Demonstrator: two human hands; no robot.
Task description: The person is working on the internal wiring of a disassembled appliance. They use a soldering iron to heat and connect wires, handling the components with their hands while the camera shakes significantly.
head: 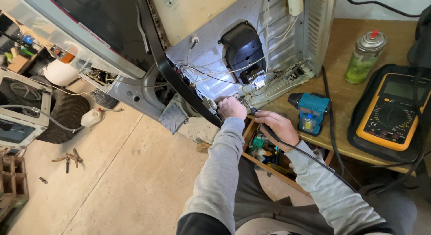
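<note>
Your left hand point(231, 107) is curling shut around a small white connector point(213, 104) at the lower edge of the opened appliance point(278, 46), which is lying on its side across the wooden bench point(341, 104). Your right hand point(279, 126) is closing around a dark probe point(254, 112) with a black lead point(314, 158) trailing over your sleeve, its tip pointing toward the same wiring. A blue cordless driver point(310, 113) is sitting just beside that hand, and a yellow multimeter point(393, 111) is lying farther right.
</note>
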